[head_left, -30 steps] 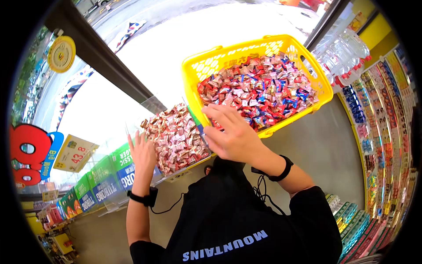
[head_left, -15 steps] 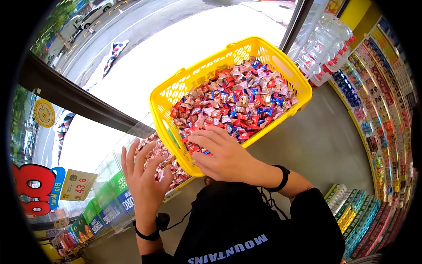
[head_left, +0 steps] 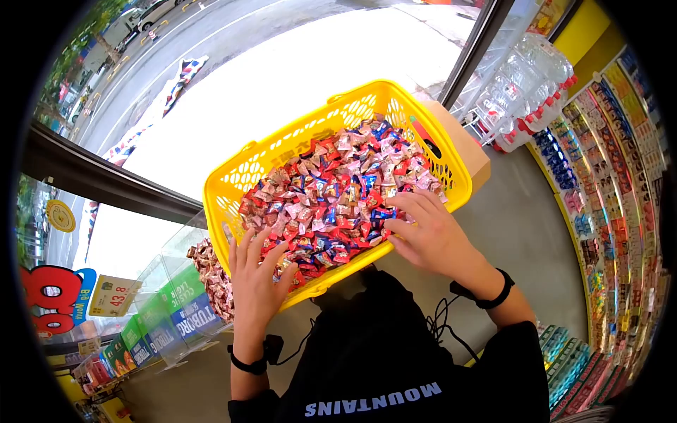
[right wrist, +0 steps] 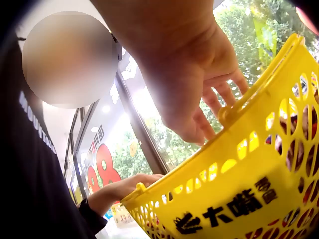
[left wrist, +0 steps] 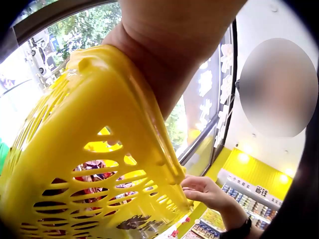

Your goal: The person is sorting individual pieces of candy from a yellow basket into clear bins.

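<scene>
A yellow plastic basket (head_left: 337,275) full of small wrapped candies (head_left: 331,194) in red, blue and pink stands in front of me. My left hand (head_left: 255,278) is over its near left corner, fingers spread and slightly bent above the candies. Toward the near right corner, my right hand (head_left: 431,236) reaches over the rim with its fingers relaxed. The right wrist view shows the right hand (right wrist: 199,84) just above the rim, the fingertips partly hidden behind it. No candy shows in either hand.
More wrapped candies (head_left: 210,278) lie in a clear-walled bin left of the basket, above green and blue Tuborg cartons (head_left: 180,303). A cardboard box (head_left: 469,151) is behind the basket's right end. Large water bottles (head_left: 522,88) and stocked shelves (head_left: 606,204) line the right; a window runs behind.
The left hand has moved from over the candy bin to the basket's near left corner. The right hand has shifted from the left end to the near right side. The basket now appears further left.
</scene>
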`<action>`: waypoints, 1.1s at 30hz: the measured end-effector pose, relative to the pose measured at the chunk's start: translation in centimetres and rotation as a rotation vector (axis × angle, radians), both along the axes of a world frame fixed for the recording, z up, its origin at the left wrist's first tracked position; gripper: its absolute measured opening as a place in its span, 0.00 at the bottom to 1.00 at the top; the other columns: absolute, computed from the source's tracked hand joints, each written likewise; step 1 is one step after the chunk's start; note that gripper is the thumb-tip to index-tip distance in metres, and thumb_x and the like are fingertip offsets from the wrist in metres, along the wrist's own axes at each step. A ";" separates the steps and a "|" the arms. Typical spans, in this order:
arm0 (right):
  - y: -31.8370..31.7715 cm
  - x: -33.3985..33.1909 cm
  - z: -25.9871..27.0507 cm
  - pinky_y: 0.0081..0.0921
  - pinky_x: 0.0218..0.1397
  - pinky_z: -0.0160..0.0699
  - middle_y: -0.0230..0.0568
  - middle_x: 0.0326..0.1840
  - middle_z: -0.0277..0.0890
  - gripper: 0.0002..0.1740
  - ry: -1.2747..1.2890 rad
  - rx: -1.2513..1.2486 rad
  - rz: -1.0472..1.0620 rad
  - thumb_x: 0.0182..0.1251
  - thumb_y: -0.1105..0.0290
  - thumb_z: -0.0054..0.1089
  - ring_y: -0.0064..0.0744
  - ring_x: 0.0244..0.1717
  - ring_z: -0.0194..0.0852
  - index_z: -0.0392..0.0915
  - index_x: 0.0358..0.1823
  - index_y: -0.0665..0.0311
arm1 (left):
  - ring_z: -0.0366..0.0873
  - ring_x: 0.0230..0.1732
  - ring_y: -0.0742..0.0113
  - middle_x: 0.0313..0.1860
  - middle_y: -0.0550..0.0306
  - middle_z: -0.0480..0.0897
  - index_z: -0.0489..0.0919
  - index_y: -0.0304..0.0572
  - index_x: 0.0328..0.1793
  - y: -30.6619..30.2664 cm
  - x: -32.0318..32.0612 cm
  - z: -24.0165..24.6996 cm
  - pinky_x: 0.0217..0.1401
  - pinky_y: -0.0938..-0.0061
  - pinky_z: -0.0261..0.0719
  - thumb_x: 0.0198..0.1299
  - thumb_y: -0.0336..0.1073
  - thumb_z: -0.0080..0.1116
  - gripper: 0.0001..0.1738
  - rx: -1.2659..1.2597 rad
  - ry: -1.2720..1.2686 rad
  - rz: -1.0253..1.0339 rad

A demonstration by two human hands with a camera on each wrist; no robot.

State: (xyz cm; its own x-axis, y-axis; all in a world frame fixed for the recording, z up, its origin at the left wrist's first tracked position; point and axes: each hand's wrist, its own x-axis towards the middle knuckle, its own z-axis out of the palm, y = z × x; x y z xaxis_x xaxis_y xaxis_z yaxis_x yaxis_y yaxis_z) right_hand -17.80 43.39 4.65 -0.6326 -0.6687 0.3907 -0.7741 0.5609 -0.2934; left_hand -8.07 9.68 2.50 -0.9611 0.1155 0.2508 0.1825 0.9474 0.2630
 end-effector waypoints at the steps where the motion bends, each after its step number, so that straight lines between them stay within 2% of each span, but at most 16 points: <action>1: 0.6 -0.9 0.4 0.53 0.76 0.72 0.48 0.66 0.79 0.14 -0.001 0.023 0.015 0.64 0.69 0.74 0.51 0.69 0.77 0.83 0.49 0.60 | 0.69 0.83 0.43 0.76 0.51 0.80 0.90 0.50 0.59 0.1 0.1 -0.2 0.90 0.40 0.58 0.62 0.41 0.78 0.19 0.017 -0.018 0.016; 4: 1.6 -3.7 1.8 0.51 0.74 0.74 0.47 0.67 0.79 0.18 -0.020 0.095 0.076 0.64 0.67 0.74 0.50 0.68 0.77 0.84 0.55 0.58 | 0.72 0.81 0.43 0.74 0.52 0.81 0.90 0.49 0.58 0.0 -0.1 -0.4 0.88 0.40 0.60 0.63 0.39 0.77 0.17 0.085 0.026 0.029; 8: 1.1 -7.8 3.7 0.48 0.72 0.77 0.46 0.65 0.81 0.19 0.012 0.180 0.200 0.67 0.63 0.73 0.50 0.66 0.80 0.85 0.57 0.58 | 0.74 0.79 0.43 0.72 0.53 0.83 0.90 0.49 0.55 0.3 -0.1 -0.4 0.87 0.41 0.62 0.63 0.36 0.76 0.15 0.116 0.068 0.036; 11: -0.5 -10.8 4.9 0.48 0.73 0.77 0.47 0.66 0.80 0.22 -0.189 0.278 0.181 0.67 0.65 0.75 0.51 0.69 0.79 0.84 0.61 0.59 | 0.74 0.78 0.43 0.72 0.53 0.83 0.90 0.49 0.55 0.4 0.1 -0.5 0.86 0.41 0.63 0.63 0.36 0.76 0.14 0.129 0.083 0.043; 12: -1.2 -12.0 5.1 0.48 0.74 0.77 0.48 0.68 0.81 0.24 -0.245 0.306 0.196 0.69 0.63 0.74 0.52 0.69 0.79 0.83 0.64 0.59 | 0.74 0.78 0.43 0.72 0.53 0.83 0.90 0.48 0.55 0.4 0.1 -0.5 0.86 0.41 0.63 0.63 0.36 0.76 0.14 0.138 0.089 0.046; 15: -2.5 -14.5 3.4 0.47 0.71 0.81 0.46 0.64 0.82 0.28 -0.182 0.362 0.217 0.68 0.60 0.73 0.53 0.68 0.81 0.81 0.67 0.58 | 0.74 0.78 0.43 0.72 0.53 0.82 0.90 0.48 0.54 0.4 0.0 -0.5 0.87 0.42 0.63 0.63 0.35 0.75 0.14 0.158 0.088 0.039; 16: -2.9 -15.1 3.0 0.49 0.72 0.80 0.47 0.68 0.80 0.32 -0.143 0.457 0.206 0.66 0.59 0.74 0.53 0.70 0.80 0.79 0.71 0.57 | 0.74 0.78 0.43 0.72 0.53 0.82 0.90 0.48 0.55 0.4 0.0 -0.5 0.87 0.42 0.63 0.63 0.35 0.75 0.14 0.161 0.079 0.032; 19: -2.7 -16.3 1.3 0.51 0.72 0.80 0.47 0.72 0.77 0.35 -0.085 0.596 0.199 0.63 0.57 0.77 0.53 0.73 0.77 0.79 0.71 0.56 | 0.74 0.78 0.43 0.73 0.51 0.82 0.90 0.48 0.56 0.0 0.1 -0.6 0.87 0.42 0.63 0.64 0.35 0.74 0.15 0.165 0.066 0.021; 20: -2.1 -16.8 0.9 0.50 0.79 0.73 0.49 0.78 0.73 0.38 -0.112 0.622 0.178 0.60 0.53 0.80 0.55 0.78 0.72 0.80 0.72 0.56 | 0.74 0.78 0.43 0.74 0.50 0.81 0.90 0.48 0.57 -0.1 0.1 -0.7 0.87 0.42 0.63 0.64 0.36 0.74 0.15 0.169 0.067 0.025; 23: -1.0 -17.1 1.5 0.51 0.82 0.70 0.50 0.80 0.72 0.40 -0.091 0.763 0.118 0.59 0.51 0.81 0.56 0.80 0.70 0.80 0.73 0.55 | 0.73 0.80 0.42 0.75 0.45 0.81 0.90 0.48 0.61 0.1 0.2 -0.9 0.87 0.42 0.63 0.64 0.37 0.75 0.19 0.175 0.076 0.056; 26: 0.0 -17.7 1.0 0.56 0.79 0.71 0.49 0.78 0.73 0.39 -0.100 0.767 0.121 0.58 0.51 0.81 0.55 0.79 0.71 0.81 0.70 0.54 | 0.71 0.83 0.42 0.80 0.42 0.78 0.88 0.50 0.67 0.1 0.1 -0.7 0.88 0.42 0.62 0.65 0.39 0.74 0.23 0.170 0.069 0.070; 28: -0.9 -17.8 0.4 0.55 0.80 0.70 0.50 0.79 0.73 0.38 -0.051 0.677 0.131 0.59 0.50 0.80 0.56 0.80 0.70 0.81 0.70 0.54 | 0.70 0.84 0.42 0.82 0.42 0.75 0.87 0.51 0.70 0.1 0.1 -0.6 0.89 0.42 0.61 0.65 0.39 0.74 0.25 0.166 0.057 0.068; 29: -1.5 -17.7 0.4 0.55 0.80 0.69 0.50 0.79 0.73 0.38 -0.025 0.632 0.137 0.60 0.49 0.80 0.56 0.80 0.70 0.81 0.70 0.54 | 0.70 0.84 0.42 0.83 0.42 0.74 0.87 0.51 0.70 0.1 0.1 -0.6 0.89 0.42 0.60 0.65 0.39 0.74 0.26 0.163 0.051 0.061; 30: -2.9 -17.2 0.8 0.54 0.83 0.68 0.52 0.81 0.70 0.40 -0.032 0.640 0.139 0.62 0.52 0.80 0.57 0.80 0.69 0.79 0.75 0.54 | 0.69 0.85 0.42 0.84 0.42 0.73 0.86 0.51 0.71 0.0 0.1 -0.5 0.89 0.42 0.60 0.66 0.39 0.73 0.26 0.158 0.045 0.052; 33: -7.0 -16.7 -0.5 0.54 0.83 0.68 0.52 0.81 0.70 0.38 -0.036 0.604 0.216 0.64 0.52 0.78 0.57 0.80 0.69 0.78 0.75 0.53 | 0.68 0.86 0.42 0.85 0.43 0.73 0.86 0.51 0.71 -0.2 0.1 -0.6 0.90 0.42 0.58 0.65 0.39 0.73 0.27 0.159 0.014 0.005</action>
